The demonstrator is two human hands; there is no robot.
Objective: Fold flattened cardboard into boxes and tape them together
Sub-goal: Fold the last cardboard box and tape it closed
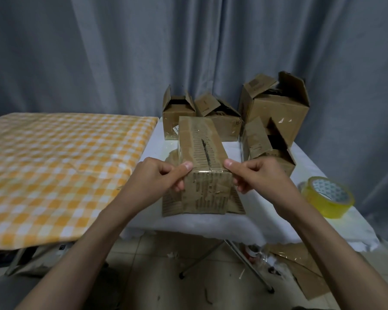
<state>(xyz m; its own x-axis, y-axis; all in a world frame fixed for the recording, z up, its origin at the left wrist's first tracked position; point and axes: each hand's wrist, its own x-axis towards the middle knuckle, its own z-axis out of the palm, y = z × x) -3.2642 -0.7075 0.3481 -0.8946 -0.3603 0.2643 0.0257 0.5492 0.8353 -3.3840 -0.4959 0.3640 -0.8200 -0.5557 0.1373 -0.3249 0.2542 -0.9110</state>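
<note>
A long brown cardboard box (202,157) stands on the white-covered table (244,215), its taped top seam running away from me with a dark gap along it. My left hand (164,177) grips the near left corner, thumb on the top edge and fingers curled on the side. My right hand (253,175) grips the near right corner the same way. The box's lower flaps splay out on the cloth. A roll of clear yellowish tape (328,196) lies at the table's right side, apart from both hands.
Several open cardboard boxes (276,108) stand at the back of the table against a grey curtain. An orange checked surface (54,166) adjoins on the left. Torn cardboard (300,269) and scraps lie on the tiled floor beside the table's metal legs.
</note>
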